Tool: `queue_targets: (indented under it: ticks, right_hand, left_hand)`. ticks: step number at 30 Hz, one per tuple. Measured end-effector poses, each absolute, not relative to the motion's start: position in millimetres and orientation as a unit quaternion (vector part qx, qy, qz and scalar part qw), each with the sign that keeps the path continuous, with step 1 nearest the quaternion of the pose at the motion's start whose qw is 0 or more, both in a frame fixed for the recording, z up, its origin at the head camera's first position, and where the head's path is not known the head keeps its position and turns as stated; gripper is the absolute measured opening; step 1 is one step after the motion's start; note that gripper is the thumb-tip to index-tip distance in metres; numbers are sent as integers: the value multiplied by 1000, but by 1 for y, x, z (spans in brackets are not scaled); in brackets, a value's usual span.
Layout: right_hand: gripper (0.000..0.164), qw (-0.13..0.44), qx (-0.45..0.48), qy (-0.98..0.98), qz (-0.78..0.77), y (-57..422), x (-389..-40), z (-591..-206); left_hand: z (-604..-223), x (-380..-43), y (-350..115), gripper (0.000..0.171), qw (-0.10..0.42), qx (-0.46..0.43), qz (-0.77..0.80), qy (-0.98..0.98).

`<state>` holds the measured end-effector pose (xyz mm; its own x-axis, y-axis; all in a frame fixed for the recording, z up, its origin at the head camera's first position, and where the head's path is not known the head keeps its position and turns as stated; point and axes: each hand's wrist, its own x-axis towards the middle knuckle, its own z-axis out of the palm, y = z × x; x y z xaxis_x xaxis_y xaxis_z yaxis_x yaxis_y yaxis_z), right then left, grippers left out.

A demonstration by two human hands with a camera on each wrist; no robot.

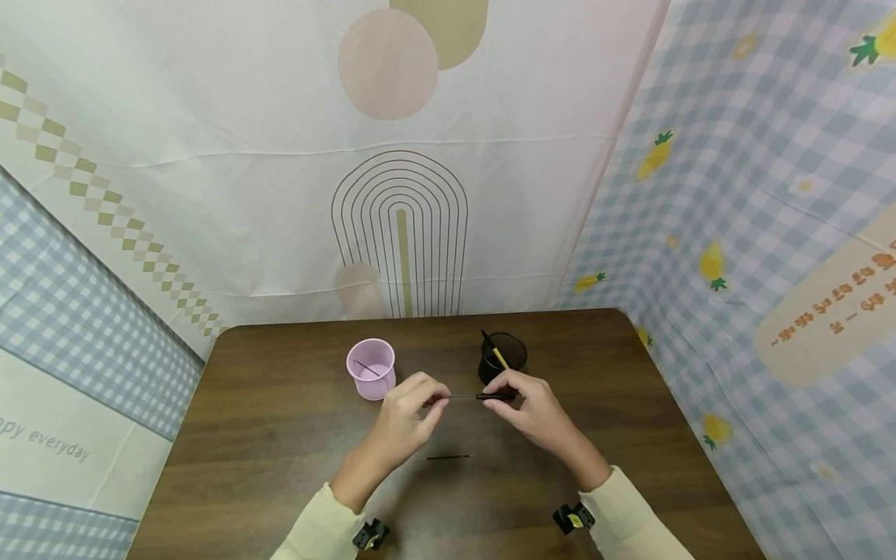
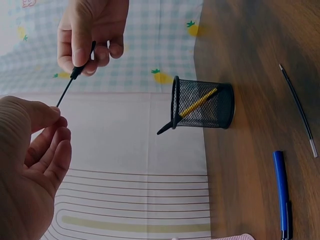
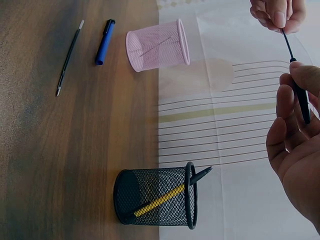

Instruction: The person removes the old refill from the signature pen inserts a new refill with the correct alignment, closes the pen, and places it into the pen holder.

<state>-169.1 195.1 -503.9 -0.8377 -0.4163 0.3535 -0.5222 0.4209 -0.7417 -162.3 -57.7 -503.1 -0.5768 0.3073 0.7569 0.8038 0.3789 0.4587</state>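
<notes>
Fingers (image 3: 285, 102) of both hands (image 1: 402, 408) (image 1: 535, 408) pinch a black-handled rod (image 2: 75, 73); only wrist views show the blue pen (image 3: 105, 42).

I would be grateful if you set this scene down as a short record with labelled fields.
Left hand: pinches the end of a thin dark rod
Right hand: holds a black pen piece, from which the rod extends
Black mesh pen cup: upright, with a yellow-and-black pen leaning past its rim
Pink mesh pen cup: upright, with a slim dark item inside, too small to identify
Lying loose: a pen refill and a blue pen, apart
Surface: wooden table
</notes>
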Motion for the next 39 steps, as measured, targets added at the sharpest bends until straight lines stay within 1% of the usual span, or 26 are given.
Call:
queue_targets:
  ticks: [13,19,25,31,35,39]
  right_hand:
    - [16,56,278,-840,462,194,-168,-506]
    - [15,60,281,-838,463,194,-168,-507]
    - [15,58,275,-839,466,193,-168,-509]
    - [15,51,266,-840,469,193,-169,-511]
    - [16,55,266,-840,470,194,-169,-511]
    - [16,60,267,-840,469,195,-168,-510]
  left_hand:
    - [-504,-161,-52,16,286,-360,-420,-782]
    - [-506,-161,-51,7,280,-363,-420,-783]
    - [-507,-159,-51,5,274,-357,-420,-788]
    - [-508,-160,-50,22,274,-355,-414,-792]
    - [-508,-160,-49,25,274,-356,-408,-795]
    - [-508,-159,-51,31,263,-348,-393,-810]
